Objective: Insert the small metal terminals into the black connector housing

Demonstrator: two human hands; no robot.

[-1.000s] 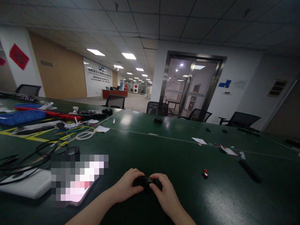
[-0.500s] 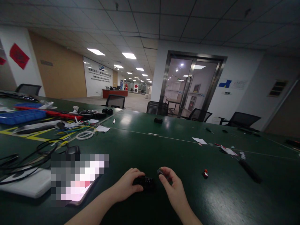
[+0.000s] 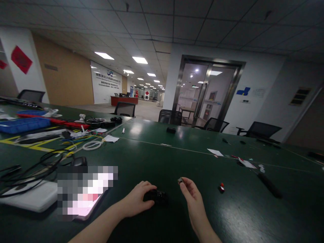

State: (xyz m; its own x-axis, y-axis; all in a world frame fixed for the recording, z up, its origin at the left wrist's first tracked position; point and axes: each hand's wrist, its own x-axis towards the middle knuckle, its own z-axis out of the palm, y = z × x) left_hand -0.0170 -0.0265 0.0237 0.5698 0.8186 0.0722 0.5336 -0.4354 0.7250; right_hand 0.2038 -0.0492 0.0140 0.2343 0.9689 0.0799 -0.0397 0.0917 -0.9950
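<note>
R hand had moved right, off the blk device, taking the small piece w/ it; L hand had stayed put.

Green desk ran wide under everything, far edge lined w/ chairs. Bare surface lay btwn the hands and the desk seam ahead, plus a strip btwn R hand and the red/blk item. Left side was tighter: white box w/ blk cables over it, then the phone, partly pixelated, near L forearm. Blue tray sat farther back left; blk-handled tool lay at an angle, well off to the right.

L hand rested low, its fingers partly open, thumb and index round the left end of the blk device, which was on the desk, right end uncovered. R hand was apart from it, w/ a gap of bare desk btwn; its fingers were nearly closed, thumb and index pinching the small piece, greyish, details too small to tell. Red/blk item was right of R hand, not touching. Nothing pressed against either hand's outer side.
</note>
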